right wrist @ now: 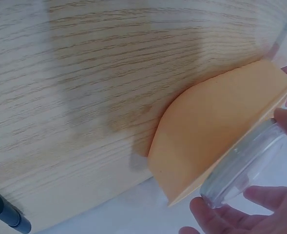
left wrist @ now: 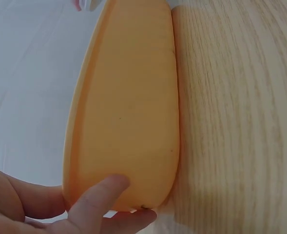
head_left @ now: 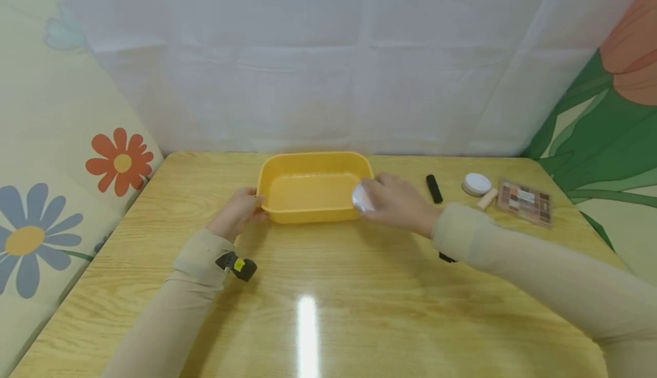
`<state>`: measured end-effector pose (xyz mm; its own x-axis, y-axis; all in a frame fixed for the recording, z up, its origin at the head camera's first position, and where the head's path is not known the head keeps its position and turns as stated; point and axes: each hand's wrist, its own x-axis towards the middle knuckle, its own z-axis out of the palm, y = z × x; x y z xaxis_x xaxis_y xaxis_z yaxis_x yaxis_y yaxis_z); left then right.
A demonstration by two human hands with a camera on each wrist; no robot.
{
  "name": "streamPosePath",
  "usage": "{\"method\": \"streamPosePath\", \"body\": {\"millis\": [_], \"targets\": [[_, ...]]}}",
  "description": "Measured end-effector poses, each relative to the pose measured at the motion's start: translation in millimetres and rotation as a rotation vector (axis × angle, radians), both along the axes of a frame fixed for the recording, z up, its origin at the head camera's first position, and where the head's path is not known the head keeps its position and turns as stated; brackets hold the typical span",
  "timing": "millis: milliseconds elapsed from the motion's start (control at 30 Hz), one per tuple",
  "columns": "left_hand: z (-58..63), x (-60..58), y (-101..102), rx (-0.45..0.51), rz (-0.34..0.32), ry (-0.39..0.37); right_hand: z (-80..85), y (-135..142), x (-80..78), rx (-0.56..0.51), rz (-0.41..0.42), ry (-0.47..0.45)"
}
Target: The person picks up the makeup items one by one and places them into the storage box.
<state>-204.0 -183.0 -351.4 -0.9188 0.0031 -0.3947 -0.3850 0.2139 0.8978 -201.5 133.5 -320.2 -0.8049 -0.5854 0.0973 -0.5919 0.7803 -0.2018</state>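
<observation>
A yellow plastic basin [head_left: 313, 216] stands on the table. My left hand [head_left: 237, 212] grips its left end, with a fingertip [left wrist: 115, 182] pressed against the outer wall in the left wrist view. Over the basin's right rim, my right hand [head_left: 396, 201] holds a round, pale case [head_left: 362, 198] tilted on its side. Clear, glossy sides show on this case [right wrist: 240, 163] in the right wrist view, with fingers and thumb spread around its edge. The case's far face is hidden.
Right of the basin lie a black tube [head_left: 433, 189], a white round compact [head_left: 477, 183], a small beige tube [head_left: 487, 199] and an eyeshadow palette [head_left: 526, 202]. A white cloth [head_left: 267, 81] hangs behind the wooden table [head_left: 359, 309].
</observation>
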Motion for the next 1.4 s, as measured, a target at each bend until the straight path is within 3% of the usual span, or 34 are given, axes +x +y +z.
{"method": "streamPosePath", "body": {"millis": [300, 467, 867, 1400], "targets": [[-1.7, 2.2, -2, 0.03, 0.003, 0.02, 0.4, -12, -1.7, -0.024, 0.078, 0.042], [-1.3, 1.1, -2, 0.021, -0.001, 0.024, 2.4, -19, -3.6, 0.0, 0.079, 0.033], [-0.4, 0.3, -1, 0.01, -0.005, 0.022, 8.7, -32, -15.0, -0.004, 0.07, -0.025], [-1.5, -1.4, -1, -0.009, 0.011, -0.001, 16.5, -53, -30.3, 0.016, 0.076, -0.168]]}}
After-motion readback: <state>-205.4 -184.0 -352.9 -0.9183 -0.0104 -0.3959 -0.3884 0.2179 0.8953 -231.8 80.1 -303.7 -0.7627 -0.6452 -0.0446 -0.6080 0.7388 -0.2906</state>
